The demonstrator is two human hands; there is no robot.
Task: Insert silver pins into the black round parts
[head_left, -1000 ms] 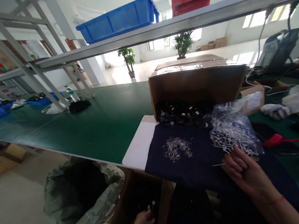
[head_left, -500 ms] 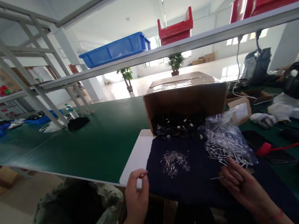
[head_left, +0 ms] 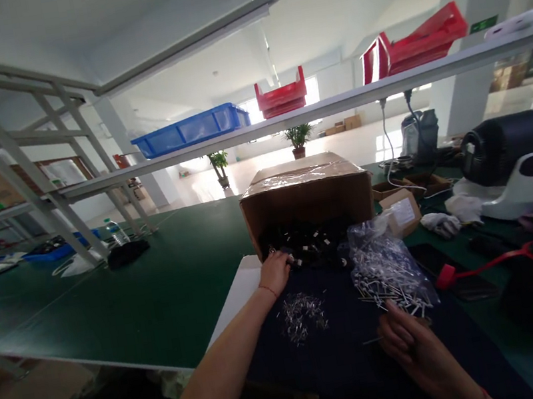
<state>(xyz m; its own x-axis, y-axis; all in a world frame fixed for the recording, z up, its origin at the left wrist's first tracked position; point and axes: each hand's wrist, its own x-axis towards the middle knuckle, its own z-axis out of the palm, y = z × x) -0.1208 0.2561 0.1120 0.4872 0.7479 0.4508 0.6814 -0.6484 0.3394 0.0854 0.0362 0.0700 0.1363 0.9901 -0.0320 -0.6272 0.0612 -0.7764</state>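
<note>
Cardboard carton (head_left: 307, 203) lies on its side with its open mouth toward the person, and a heap of small black parts (head_left: 304, 244) sits in that mouth, running out to the edge of a dark navy cloth (head_left: 317, 360). The left hand (head_left: 275, 273) is at the front of the heap, its fingers curled down onto the black parts; whether it has hold of any, the view doesn't settle. The right hand (head_left: 411, 348) rests low on the cloth, fingers loosely bent, just beside a clear plastic bag of metal-legged pins (head_left: 391, 281). A thin pin (head_left: 372, 340) points out from near those fingers, and I cannot tell if it is held. A small loose pile of pins (head_left: 301, 317) lies on the cloth between the hands. Under the cloth's near-left side is a white board (head_left: 234, 299), on a green workbench (head_left: 125, 296). To the right stand a small labelled box (head_left: 401, 213), white gloves (head_left: 438, 225) and a white-and-black machine (head_left: 514, 163), with a red-handled cord (head_left: 445, 276) next to a black slab (head_left: 454, 281). Farther down the bench are a water bottle (head_left: 116, 232) and a black cloth bundle (head_left: 127, 253). Above, a metal shelf rail (head_left: 283, 116) crosses the view, carrying a blue crate (head_left: 191, 130) and a red bin (head_left: 281, 97).
</note>
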